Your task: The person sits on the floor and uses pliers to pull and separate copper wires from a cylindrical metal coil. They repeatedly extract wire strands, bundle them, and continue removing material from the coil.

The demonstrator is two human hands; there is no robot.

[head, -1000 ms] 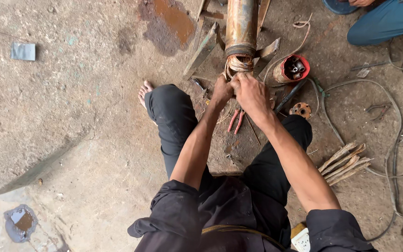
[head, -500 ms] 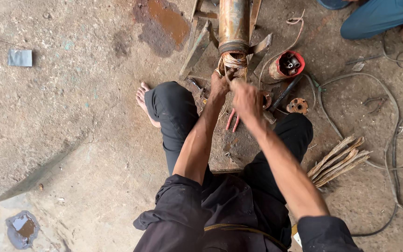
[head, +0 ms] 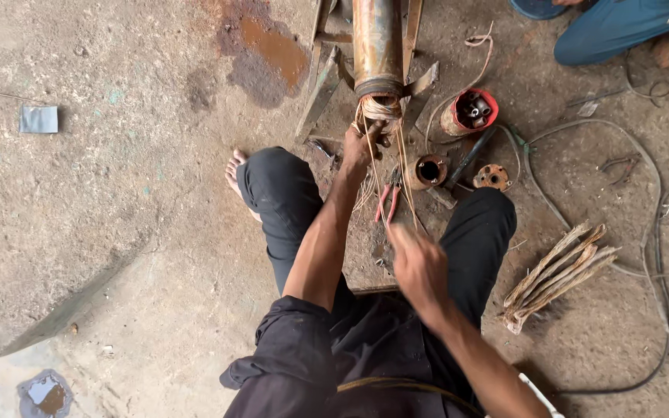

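Head view, looking down on a person seated on a stained concrete floor [head: 118, 193] in dark clothing, knees spread, 1 bare foot [head: 235, 176] visible at the left. A rusty metal cylinder [head: 375, 39] lay lengthwise ahead of the knees, its near end packed with a bundle of copper wire [head: 381, 108]. The left hand [head: 361, 147] rested against this wire end, fingers curled upon the strands. The right hand [head: 418, 267] was drawn back toward the body, well apart from the cylinder, fingers closed on 2 or more thin copper strands [head: 406, 182] that ran taut from the bundle to the hand. Red-handled pliers [head: 387, 203] lay on the floor between the knees, just beside the strands. To the right stood a red container of small tubes [head: 470, 112], a rusty round fitting [head: 429, 170] and a heap of pale fibrous strips [head: 559, 271]. Dark cables [head: 644, 232] looped over the floor at right. Another person's blue-clad leg [head: 621, 27] showed at the top right.
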